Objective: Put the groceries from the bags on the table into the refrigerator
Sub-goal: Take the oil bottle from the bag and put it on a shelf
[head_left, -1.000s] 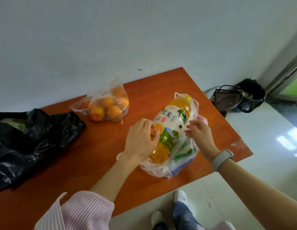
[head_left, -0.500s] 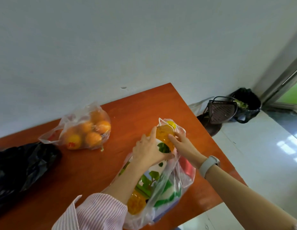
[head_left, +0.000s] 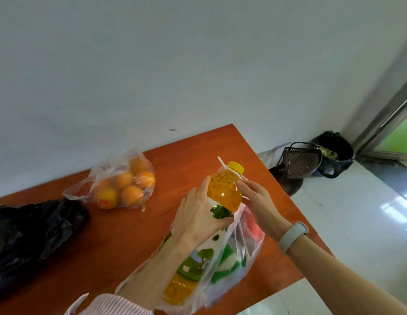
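Head view: juice bottle (head_left: 223, 196) half out of clear bag (head_left: 232, 264), centre-right of frame, on orange table (head_left: 129, 235).

Left hand (head_left: 198, 217) wrapped round bottle shoulder from the left, thumb up toward the neck, forearm rising from lower centre. Right hand (head_left: 259, 201) narrow, fingertips pinching the bag rim beside the neck, wrist with pale band (head_left: 293, 235) angled in from lower right. Best done by drawing the bottle straight along its axis while pinning the film back, so remaining contents stay put. Bag of oranges (head_left: 123, 185) centre left; black bag (head_left: 32, 233) far left. Refrigerator not in view.
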Available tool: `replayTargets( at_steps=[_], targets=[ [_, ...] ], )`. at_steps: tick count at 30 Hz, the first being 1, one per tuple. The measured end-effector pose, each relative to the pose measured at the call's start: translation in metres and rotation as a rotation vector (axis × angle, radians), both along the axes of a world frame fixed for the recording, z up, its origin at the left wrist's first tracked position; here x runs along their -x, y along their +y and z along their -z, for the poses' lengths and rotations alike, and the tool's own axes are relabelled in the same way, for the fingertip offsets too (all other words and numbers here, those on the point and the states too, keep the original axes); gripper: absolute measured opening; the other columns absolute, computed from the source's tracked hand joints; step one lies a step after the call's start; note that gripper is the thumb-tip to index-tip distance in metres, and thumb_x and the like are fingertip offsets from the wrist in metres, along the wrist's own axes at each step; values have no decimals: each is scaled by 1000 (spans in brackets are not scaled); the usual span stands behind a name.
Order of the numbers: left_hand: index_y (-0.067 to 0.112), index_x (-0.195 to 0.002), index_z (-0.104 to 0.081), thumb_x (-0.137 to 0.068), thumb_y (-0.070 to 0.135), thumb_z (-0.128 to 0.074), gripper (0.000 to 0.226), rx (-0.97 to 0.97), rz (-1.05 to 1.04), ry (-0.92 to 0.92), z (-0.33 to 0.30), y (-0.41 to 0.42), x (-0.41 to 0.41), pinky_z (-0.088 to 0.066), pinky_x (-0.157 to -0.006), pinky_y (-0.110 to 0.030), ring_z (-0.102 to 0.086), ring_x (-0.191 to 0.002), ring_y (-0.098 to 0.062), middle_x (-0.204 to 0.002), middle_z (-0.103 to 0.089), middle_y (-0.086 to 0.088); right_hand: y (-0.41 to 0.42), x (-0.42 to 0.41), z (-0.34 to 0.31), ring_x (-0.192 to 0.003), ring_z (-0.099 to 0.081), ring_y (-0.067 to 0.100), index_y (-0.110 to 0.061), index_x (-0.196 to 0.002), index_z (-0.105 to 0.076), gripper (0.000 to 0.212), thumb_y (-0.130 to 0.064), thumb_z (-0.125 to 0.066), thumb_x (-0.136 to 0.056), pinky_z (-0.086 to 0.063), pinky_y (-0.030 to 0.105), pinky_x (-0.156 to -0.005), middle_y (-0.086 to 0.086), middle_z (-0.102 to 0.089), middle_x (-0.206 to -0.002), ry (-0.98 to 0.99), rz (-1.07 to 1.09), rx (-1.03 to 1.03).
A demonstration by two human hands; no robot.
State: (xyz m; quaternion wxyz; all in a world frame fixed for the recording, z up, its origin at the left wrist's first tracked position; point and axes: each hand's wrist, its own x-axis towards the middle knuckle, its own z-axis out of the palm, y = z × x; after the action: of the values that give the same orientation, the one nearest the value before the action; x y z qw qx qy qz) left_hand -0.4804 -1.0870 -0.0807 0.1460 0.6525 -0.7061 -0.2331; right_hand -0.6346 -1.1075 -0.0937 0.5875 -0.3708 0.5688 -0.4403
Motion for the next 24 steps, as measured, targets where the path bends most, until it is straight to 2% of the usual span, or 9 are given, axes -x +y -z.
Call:
replayTargets(
  at_steps=[3, 6, 8, 11, 14, 16, 18, 21, 24],
  targets=[
    [33, -145, -4, -59, 68, -69, 113, 32, 36, 53, -10, 19, -10, -37, -102, -36, -40, -128, -21, -141, -40, -1, 19, -8, -10, -99, -60, 16, -16, -117, -57, 37, -37, -53, -87, -47, 33, -90, 1, -65, -106, -189, -91, -92],
    [33, -146, -3, -62, 66, -69, 112, 88, 66, 90, -17, 45, -23, -33, -104, -33, -36, -130, -18, -144, -37, 1, 48, -24, -16, -109, -57, 22, -29, -122, -49, 42, -43, -53, -83, -43, 46, -100, 1, -60, -118, -269, -139, -97],
    [33, -146, -3, -64, 62, -70, 110, 144, 69, 143, -22, 64, -33, -31, -105, -31, -33, -133, -16, -146, -34, 2, 67, -35, -31, -112, -56, 25, -32, -124, -45, 49, -45, -57, -78, -45, 46, -98, 2, -57, -122, -198, -124, -8],
    [37, -145, -1, -63, 57, -73, 111, 221, 28, 263, -37, 92, -45, -27, -103, -26, -31, -134, -14, -148, -31, 5, 92, -51, -64, -111, -56, 20, -32, -124, -47, 59, -50, -59, -69, -50, 41, -92, 0, -56, -125, -52, -109, 165],
    [37, -145, -2, -61, 56, -75, 113, 318, 21, 343, -61, 115, -49, -21, -96, -19, -30, -135, -13, -148, -31, 6, 118, -59, -100, -110, -58, 16, -32, -118, -53, 55, -50, -61, -66, -50, 37, -92, -3, -61, -118, -5, -71, 303],
    [44, -141, -3, -61, 55, -76, 109, 380, 68, 382, -83, 126, -46, -23, -94, -17, -33, -132, -10, -146, -33, 7, 136, -56, -126, -106, -60, 14, -34, -113, -53, 52, -48, -62, -64, -50, 35, -91, -4, -63, -114, -1, -16, 368],
    [56, -130, -2, -60, 53, -77, 103, 435, 138, 420, -108, 135, -38, -27, -94, -17, -35, -129, -7, -144, -36, 8, 152, -47, -152, -103, -62, 14, -29, -119, -50, 62, -48, -62, -62, -52, 32, -88, -2, -62, -114, 36, 42, 429],
    [59, -123, -2, -60, 49, -79, 101, 501, 226, 485, -144, 145, -15, -31, -94, -18, -38, -129, -12, -143, -38, 5, 179, -28, -195, -100, -59, 8, -28, -123, -39, 62, -46, -58, -66, -53, 24, -79, -9, -57, -110, 127, 75, 521],
    [56, -124, -5, -60, 46, -80, 99, 575, 329, 539, -177, 160, 22, -33, -95, -20, -39, -128, -14, -143, -38, 2, 208, 0, -233, -106, -55, 13, -23, -132, -31, 68, -42, -61, -73, -49, 27, -86, -5, -52, -117, 224, 175, 551]
  ],
)
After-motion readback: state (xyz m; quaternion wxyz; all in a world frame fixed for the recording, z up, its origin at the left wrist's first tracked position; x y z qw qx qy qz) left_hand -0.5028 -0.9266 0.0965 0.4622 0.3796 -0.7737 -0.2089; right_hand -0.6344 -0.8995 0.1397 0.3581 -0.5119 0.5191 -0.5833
